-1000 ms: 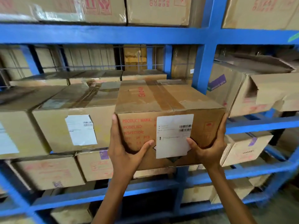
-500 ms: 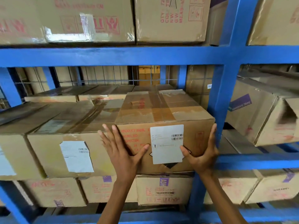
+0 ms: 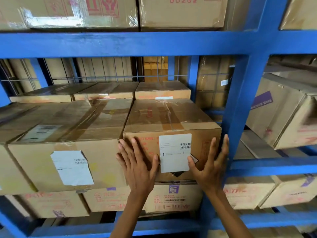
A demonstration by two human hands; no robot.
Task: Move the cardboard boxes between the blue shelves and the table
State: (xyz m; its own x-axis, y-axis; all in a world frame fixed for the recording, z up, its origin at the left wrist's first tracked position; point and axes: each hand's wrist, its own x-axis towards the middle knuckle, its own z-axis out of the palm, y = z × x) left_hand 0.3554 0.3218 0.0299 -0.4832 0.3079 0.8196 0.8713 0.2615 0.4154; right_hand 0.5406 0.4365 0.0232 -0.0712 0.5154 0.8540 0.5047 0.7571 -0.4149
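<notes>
From my seat the worry is the right side: my right hand (image 3: 210,166) lies flat on the front of the cardboard box (image 3: 147,121) with its outer finger at the box's edge, just beside the blue upright (image 3: 240,109), and a hard shove could nip it between carton and steel. A push heavier on one side could also slew the box so its corner jams on that upright, or drag the box underneath (image 3: 173,198) back with it. My left hand (image 3: 137,167) is pressed flat too, near the left edge; on both hands the fingers (image 3: 135,146) are straight and spread, gripping nothing. The box sits on the middle tier in view of the blue shelves (image 3: 120,43), stacked on the lower carton, tight against the neighbouring box (image 3: 68,134) on its left, fronts about level. It is a plain brown carton, brown tape (image 3: 169,117) along the top seam, red print on the front half hidden by my hands, and a white label (image 3: 175,152) with barcodes.
</notes>
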